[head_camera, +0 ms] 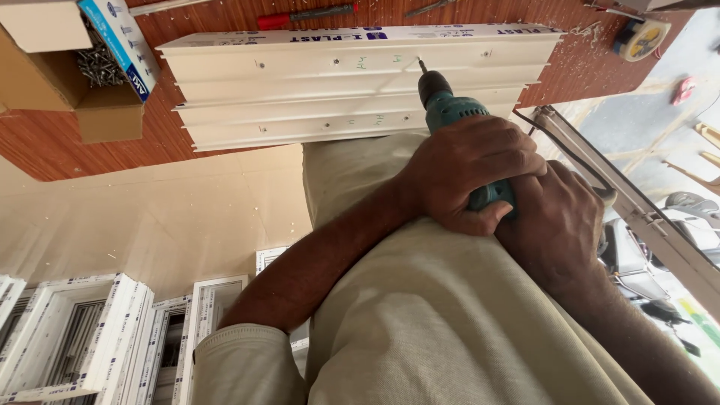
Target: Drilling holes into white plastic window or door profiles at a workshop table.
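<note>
Item: teal power drill (450, 112), bit tip touching the upper face of the white plastic profile (360, 82), beside a pencilled mark. Left hand (469, 176) clenched over the drill's body; right hand (559, 225) wrapped behind it at the handle. Likely dense, rigid, top-heavy (best held at handle and rear housing). Profile: stiff, hollow, probably light and smooth. Left of the profile, a cardboard box of screws (94, 64); beyond it, a red-handled screwdriver (304, 15).

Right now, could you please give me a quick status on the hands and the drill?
Both hands clamped on teal drill. Bit tip on white plastic profile. Nothing in the way.
</note>
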